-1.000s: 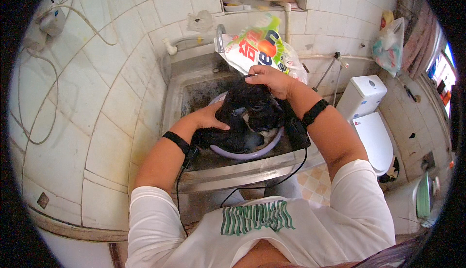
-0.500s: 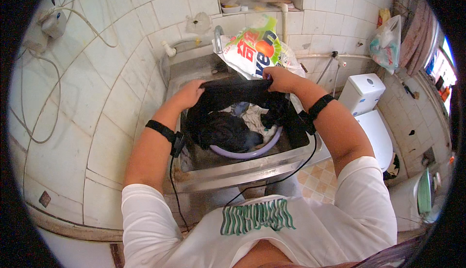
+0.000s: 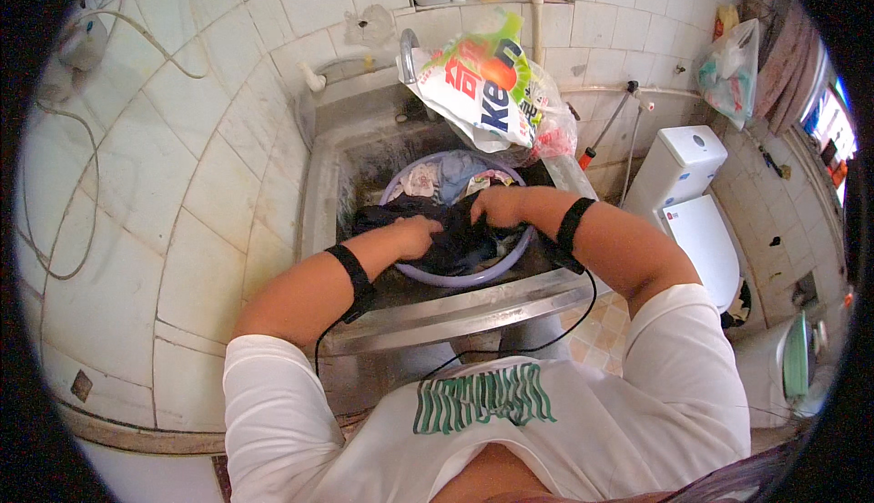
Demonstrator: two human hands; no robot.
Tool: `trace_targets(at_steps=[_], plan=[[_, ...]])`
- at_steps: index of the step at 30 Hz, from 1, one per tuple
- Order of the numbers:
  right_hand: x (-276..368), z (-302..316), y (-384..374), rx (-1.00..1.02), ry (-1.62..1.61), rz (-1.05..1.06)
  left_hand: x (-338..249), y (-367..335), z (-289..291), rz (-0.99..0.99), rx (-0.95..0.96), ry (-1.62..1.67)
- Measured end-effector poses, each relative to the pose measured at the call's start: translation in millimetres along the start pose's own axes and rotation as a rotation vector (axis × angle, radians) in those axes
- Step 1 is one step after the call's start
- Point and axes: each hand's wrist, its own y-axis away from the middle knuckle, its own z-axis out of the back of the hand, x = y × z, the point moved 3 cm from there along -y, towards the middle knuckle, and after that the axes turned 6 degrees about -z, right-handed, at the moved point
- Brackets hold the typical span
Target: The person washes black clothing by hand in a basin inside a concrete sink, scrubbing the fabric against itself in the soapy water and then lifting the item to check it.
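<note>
A light purple basin (image 3: 466, 278) full of laundry sits inside a metal sink (image 3: 455, 314). Black cloth (image 3: 452, 246), its kind of garment not clear, lies bunched over the front of the basin and past its left rim. My left hand (image 3: 417, 236) grips this cloth at its middle, fingers closed. Close by on the right, my right hand (image 3: 496, 206) pinches the same cloth; some of its fingertips are hidden in the folds. Behind the hands, a blue cloth (image 3: 458, 175) and a pale pinkish cloth (image 3: 419, 181) show in the basin.
A large white and green detergent bag (image 3: 473, 84) leans by the tap (image 3: 408, 55) at the sink's back. To the right stands a white toilet (image 3: 706, 243). Cables (image 3: 544, 330) hang from my wristbands in front of the sink. Tiled wall (image 3: 218, 193) bounds the left side.
Both hands have come down and nearer me, bringing the black cloth from stretched out above the basin to bunched in it. The blue and pinkish laundry behind is now uncovered.
</note>
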Motion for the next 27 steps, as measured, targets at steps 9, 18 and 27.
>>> trace_targets(at_steps=[9,18,27], plan=[[4,-62,-41,0.171,0.191,0.058,8,3,-20,-0.284,0.233,-0.377],[36,-34,-35,0.491,0.352,-0.275,16,-12,-37,-0.477,0.2,-0.579],[15,-49,-49,0.319,0.26,-0.183,15,-54,-32,-0.335,0.339,-0.246]])
